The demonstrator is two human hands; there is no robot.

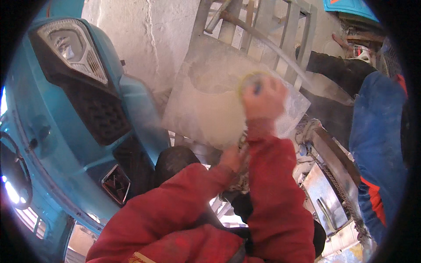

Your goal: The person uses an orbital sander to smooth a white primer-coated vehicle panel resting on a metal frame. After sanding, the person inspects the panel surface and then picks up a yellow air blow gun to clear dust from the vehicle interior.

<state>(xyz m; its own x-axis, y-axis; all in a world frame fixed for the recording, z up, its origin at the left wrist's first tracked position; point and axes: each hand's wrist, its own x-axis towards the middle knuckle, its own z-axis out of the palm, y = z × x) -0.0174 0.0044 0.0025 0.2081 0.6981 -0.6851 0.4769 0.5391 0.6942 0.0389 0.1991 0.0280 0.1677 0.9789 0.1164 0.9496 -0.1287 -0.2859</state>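
A flat grey panel, coated with pale dust, lies tilted in front of me against a metal frame. My right hand, smeared by motion, is closed around a round pad with a yellow rim, which is pressed to the panel's right half. A paler patch spreads across the panel to the left of the pad. My left hand is at the panel's near edge, below the right forearm; its fingers are mostly hidden. Both my arms are in red sleeves.
A turquoise vehicle front with a headlight stands close on the left. Behind the panel is a metal rack with bars. On the right is a person in blue trousers. Metal parts lie at lower right.
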